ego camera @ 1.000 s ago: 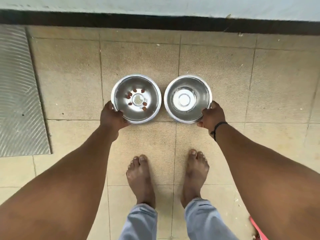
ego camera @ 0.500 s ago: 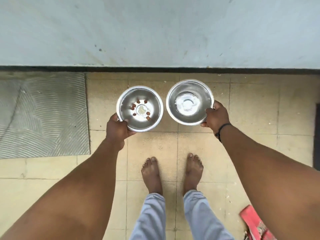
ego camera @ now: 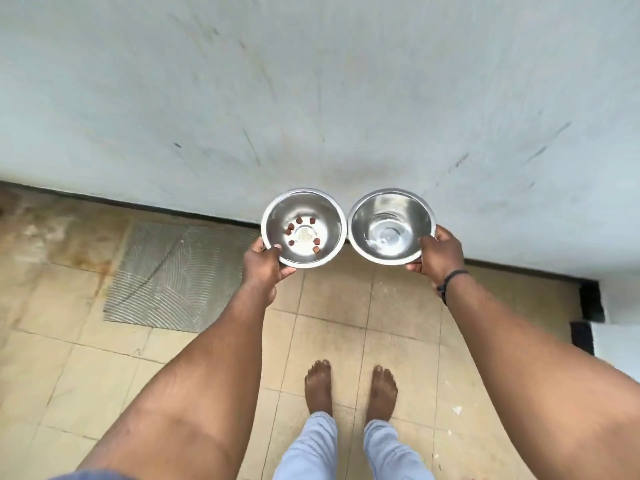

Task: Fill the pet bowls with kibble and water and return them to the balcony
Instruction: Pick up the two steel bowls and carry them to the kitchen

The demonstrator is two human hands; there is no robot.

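Observation:
I hold two steel pet bowls side by side in the air in front of a pale wall. My left hand grips the near left rim of the left bowl, which has several brown kibble pieces scattered on its bottom. My right hand grips the near right rim of the right bowl, which holds a little water with whitish residue at the bottom. The two rims almost touch.
A grey ribbed mat lies on the beige tiled floor at the left, against the wall. My bare feet stand below the bowls. A dark gap at a wall corner shows at the right.
Both bowls have been lifted off the floor and raised, one in each hand. My view has tilted up, so more wall shows and the feet sit lower.

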